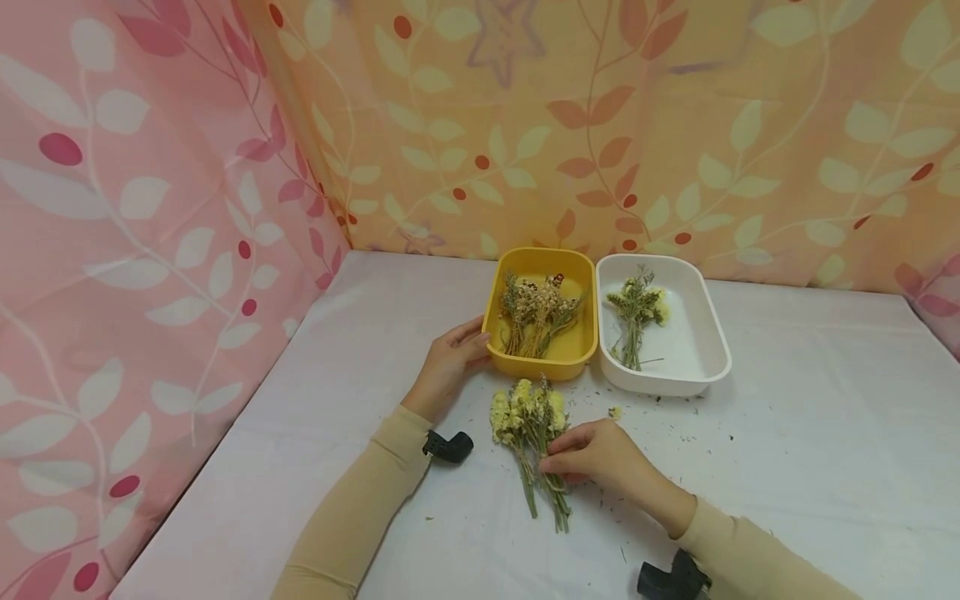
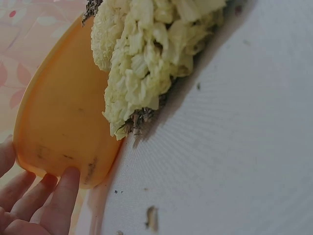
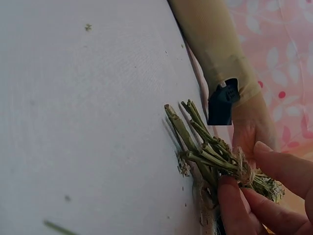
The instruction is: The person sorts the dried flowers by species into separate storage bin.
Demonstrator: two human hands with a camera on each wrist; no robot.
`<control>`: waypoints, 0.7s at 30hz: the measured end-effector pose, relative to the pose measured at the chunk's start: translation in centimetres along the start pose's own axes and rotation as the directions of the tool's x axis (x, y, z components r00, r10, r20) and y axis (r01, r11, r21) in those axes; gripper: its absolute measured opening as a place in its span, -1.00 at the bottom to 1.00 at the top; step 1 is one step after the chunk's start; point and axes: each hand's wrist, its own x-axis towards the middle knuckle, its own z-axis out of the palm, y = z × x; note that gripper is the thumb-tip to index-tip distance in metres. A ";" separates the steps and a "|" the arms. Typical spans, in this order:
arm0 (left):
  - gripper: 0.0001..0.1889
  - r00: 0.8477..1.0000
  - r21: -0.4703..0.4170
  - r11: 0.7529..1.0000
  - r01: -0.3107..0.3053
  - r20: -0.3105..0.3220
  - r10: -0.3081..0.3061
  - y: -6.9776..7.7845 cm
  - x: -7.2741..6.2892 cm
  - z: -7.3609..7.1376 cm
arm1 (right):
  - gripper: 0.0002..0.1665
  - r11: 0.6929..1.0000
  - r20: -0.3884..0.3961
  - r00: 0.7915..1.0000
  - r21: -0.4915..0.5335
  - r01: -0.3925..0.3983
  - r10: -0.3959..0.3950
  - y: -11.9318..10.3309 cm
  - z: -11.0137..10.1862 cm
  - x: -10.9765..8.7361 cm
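Note:
My right hand (image 1: 603,458) pinches the stems of a dried flower bundle (image 1: 538,429) with pale yellow heads, lying on the white tabletop. In the right wrist view, twine (image 3: 243,169) is wound round its cut stems (image 3: 200,147), between thumb and fingers. Beside it on the left lies a second yellow-headed bundle (image 1: 508,429). My left hand (image 1: 446,371) rests its fingers on the outer wall of a yellow box (image 1: 536,367). The left wrist view shows these fingers (image 2: 61,200) touching that wall, with yellow flower heads (image 2: 146,58) close by.
Dried brownish bundles (image 1: 534,312) lie inside the yellow box. Right beside it stands a white box (image 1: 690,333) holding another yellow-flowered bundle (image 1: 636,312). Bits of plant and a loose flower head (image 1: 615,412) are scattered on the tabletop (image 1: 810,433). Patterned cloth (image 1: 450,125) hangs behind.

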 end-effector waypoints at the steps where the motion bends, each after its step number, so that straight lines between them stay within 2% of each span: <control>1: -0.45 1.000 -0.001 1.000 0.000 0.001 0.000 0.0 0.0 0.0 | -0.60 1.000 0.005 1.000 -0.001 0.005 -0.005 0.0 0.1 0.0; 9: -0.46 1.000 0.000 1.000 -0.009 0.003 0.009 0.1 -0.1 -0.1 | -0.70 0.999 0.016 1.000 -0.034 0.026 -0.025 -0.2 0.6 0.1; 17: -0.49 1.000 -0.001 1.000 -0.010 -0.006 0.010 -0.1 -0.1 -0.1 | -0.70 0.999 0.013 1.000 0.046 0.022 -0.023 -0.3 0.2 -0.6; 21: -0.48 1.000 -0.007 1.000 -0.005 -0.008 0.005 -0.1 0.0 -0.1 | -0.69 0.998 -0.006 1.000 0.053 0.026 -0.026 -0.5 -0.3 -1.0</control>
